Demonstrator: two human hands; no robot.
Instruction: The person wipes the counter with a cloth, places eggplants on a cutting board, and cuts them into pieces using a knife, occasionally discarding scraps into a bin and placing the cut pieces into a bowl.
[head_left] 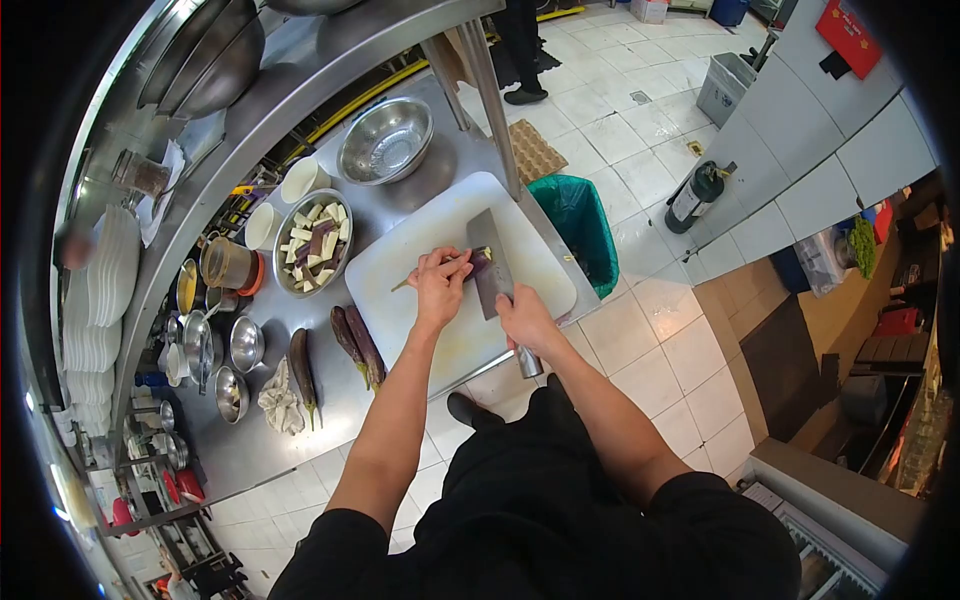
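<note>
My left hand (440, 283) presses a purple eggplant (482, 258) against the white cutting board (400, 330), its fingers closed around it. The stem end pokes out to the left of the hand, and the cut end shows pale flesh at the right. My right hand (528, 318) grips the handle of a cleaver (488, 270), whose broad blade stands right beside the cut end. Two whole eggplants (368, 348) lie by the board's left edge, and another eggplant (301, 368) rests farther left. Cut eggplant pieces (318, 243) fill a metal bowl (276, 262) beyond the board's left side.
A metal colander (385, 140) sits behind the board. Small metal bowls (246, 343) and a crumpled cloth (281, 400) are on the left of the steel table. A shelf post (490, 110) rises near the board's far corner. A green-lined bin (575, 225) stands to the right.
</note>
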